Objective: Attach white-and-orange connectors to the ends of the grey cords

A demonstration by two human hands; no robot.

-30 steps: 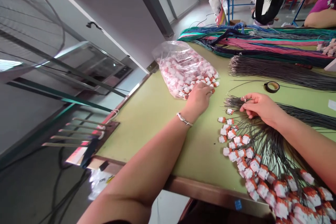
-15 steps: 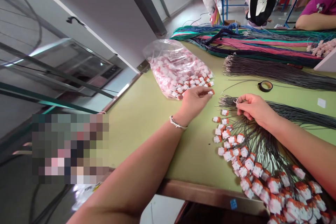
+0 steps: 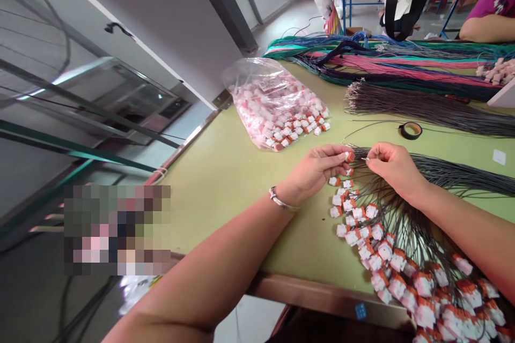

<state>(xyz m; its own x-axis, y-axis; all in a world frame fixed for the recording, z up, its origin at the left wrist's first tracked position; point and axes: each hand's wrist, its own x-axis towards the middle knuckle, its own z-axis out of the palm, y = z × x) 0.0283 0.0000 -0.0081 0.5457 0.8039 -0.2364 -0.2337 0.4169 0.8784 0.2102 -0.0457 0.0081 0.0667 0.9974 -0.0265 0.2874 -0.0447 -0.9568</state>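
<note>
A white-and-orange connector is pinched between the thumb and fingers of my left hand. Just to its right, my right hand is closed on a thin wire whose metal tip points toward the connector; the two stand slightly apart. Under and behind my right hand lies a bundle of dark wires. Below my hands, many wired connectors fan out down to the table's front edge. An open clear bag of similar connectors rests beyond my left hand.
A black tape roll and a second dark wire bundle lie behind my right hand. Coloured wires cross the back of the green table. A person's arm rests at the far right.
My left hand has moved from the bag's opening rightward and nearer to me, bringing the connector close to my right hand. My right hand still pinches the wire near the same spot.
</note>
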